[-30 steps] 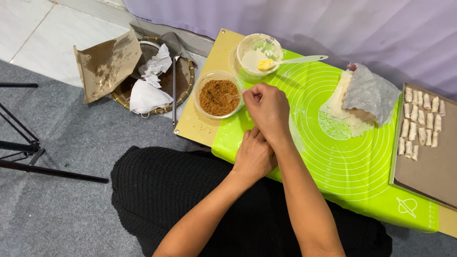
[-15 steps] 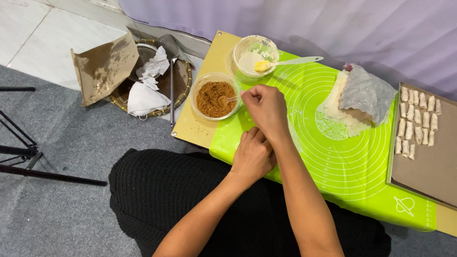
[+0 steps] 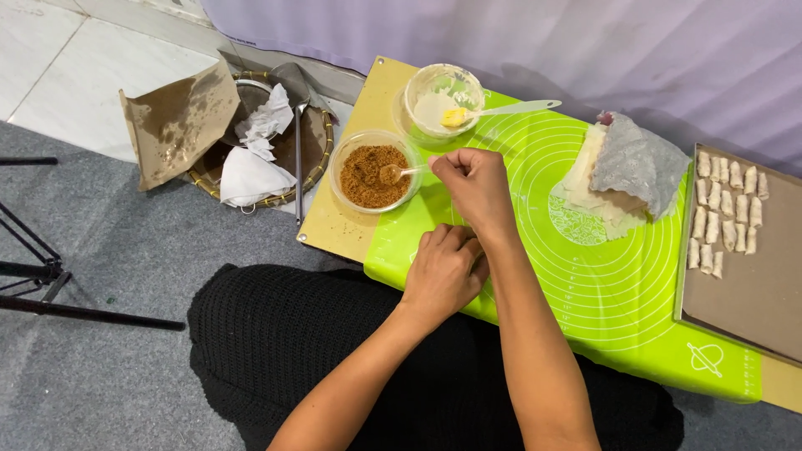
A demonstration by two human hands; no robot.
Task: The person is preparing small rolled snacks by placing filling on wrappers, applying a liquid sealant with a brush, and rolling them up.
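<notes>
Right hand point(image 3: 476, 185) was pinched shut on a spoon point(image 3: 401, 172) dipped in the bowl point(image 3: 373, 174) of filling, left hand point(image 3: 443, 271) curled loosely on the mat point(image 3: 576, 276).

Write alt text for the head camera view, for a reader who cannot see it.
A person's right hand holds a small spoon over a clear bowl of brown crumbly filling, while the left hand rests on a green mat. Nearby lie a stack of pale wrappers and a tray of small rolls.
</notes>
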